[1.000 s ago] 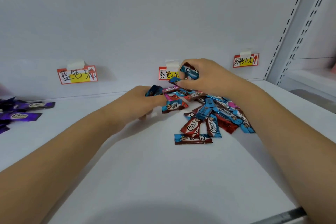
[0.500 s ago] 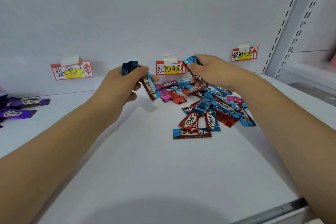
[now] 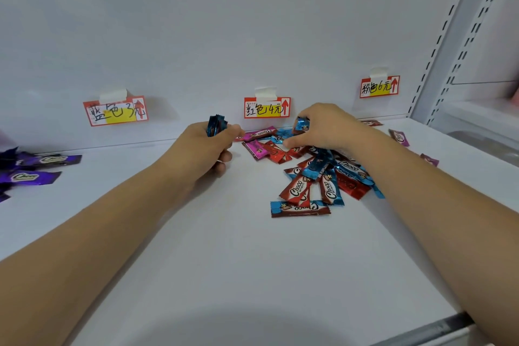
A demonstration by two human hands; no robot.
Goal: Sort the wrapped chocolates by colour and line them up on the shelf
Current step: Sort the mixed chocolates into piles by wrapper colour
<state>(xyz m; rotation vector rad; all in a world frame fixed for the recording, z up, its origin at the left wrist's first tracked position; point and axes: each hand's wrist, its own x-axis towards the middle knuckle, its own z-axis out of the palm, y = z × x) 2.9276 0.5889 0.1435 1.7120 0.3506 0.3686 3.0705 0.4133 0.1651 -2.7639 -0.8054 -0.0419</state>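
Blue, red and magenta wrappers [image 3: 314, 174] are showing white "Choco" lettering; purple wrappers [image 3: 31, 174] are lying left; red-bordered labels [image 3: 116, 113] are carrying yellow patches on the white shelf [image 3: 224, 261]

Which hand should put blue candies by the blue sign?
Probably the left hand: it already grips blue candies and is nearer the blue sign. The right hand is over the pile.

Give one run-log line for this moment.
left hand: holds blue chocolates | right hand: pinches blue chocolate over pile
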